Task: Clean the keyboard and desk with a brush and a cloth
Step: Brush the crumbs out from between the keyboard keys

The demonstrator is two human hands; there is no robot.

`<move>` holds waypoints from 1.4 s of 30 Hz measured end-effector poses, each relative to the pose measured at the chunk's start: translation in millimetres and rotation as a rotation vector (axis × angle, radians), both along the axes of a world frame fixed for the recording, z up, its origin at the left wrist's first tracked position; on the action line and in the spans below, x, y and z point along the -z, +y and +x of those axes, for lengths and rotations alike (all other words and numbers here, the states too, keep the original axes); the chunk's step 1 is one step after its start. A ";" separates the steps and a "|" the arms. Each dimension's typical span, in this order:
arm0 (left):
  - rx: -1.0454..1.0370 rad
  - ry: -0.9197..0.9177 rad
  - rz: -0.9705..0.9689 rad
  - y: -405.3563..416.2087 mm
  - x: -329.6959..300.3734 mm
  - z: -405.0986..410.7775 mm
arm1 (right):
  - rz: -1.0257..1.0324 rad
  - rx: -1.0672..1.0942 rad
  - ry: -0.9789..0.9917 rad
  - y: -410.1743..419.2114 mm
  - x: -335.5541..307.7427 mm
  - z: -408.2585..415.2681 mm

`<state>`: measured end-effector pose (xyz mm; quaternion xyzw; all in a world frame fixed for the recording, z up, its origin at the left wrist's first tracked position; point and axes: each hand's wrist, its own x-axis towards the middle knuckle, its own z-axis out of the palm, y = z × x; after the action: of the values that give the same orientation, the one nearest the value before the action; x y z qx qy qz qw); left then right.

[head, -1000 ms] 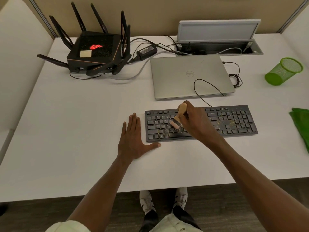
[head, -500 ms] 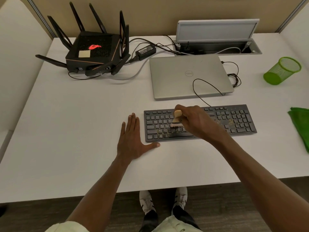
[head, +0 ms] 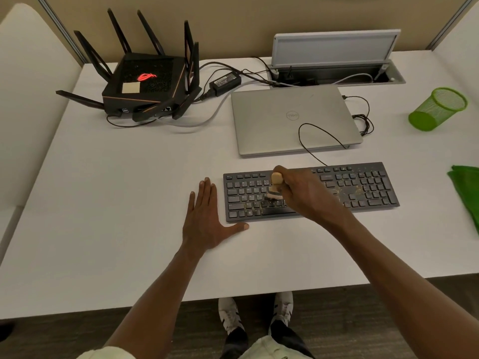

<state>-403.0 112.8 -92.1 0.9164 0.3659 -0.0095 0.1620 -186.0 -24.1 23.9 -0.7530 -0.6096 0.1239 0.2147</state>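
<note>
**Brushing in progress; cloth not yet in use**

Your right hand is clenched around the brush, wooden handle up, bristles down on the letter keys left of the keyboard's centre. Holding it near upright puts the bristle tips into the gaps between keys, which is where debris lodges.

Your left hand grasps nothing. It lies flat and spread on the desk, thumb along the keyboard's front-left corner, fingers beside its left end. That reads as a brace, so the board does not slide under the strokes.

The keyboard sits right of centre, parallel to the desk's front edge, just in front of the closed laptop. Pale crumbs show on the keys to the right of your hand, near the number pad; I judge that section still to be brushed.

The cloth lies at the right edge, well apart from both hands. Wiping of the desk appears not yet begun.
</note>
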 end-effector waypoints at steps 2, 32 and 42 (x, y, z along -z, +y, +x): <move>0.000 -0.005 0.004 0.1 -0.1 -0.5 | 0.003 -0.016 0.025 -3.7 0.5 3.1; 0.007 -0.005 0.012 0.1 0.0 -0.2 | 0.041 -0.059 0.027 -3.0 -8.4 1.7; 0.001 -0.011 0.009 -0.7 0.7 -0.4 | 0.033 0.158 -0.037 -11.3 -12.4 17.1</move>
<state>-403.4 112.2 -92.8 0.9173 0.3648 -0.0029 0.1599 -168.8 -35.4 36.3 -0.7974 -0.5540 0.0824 0.2247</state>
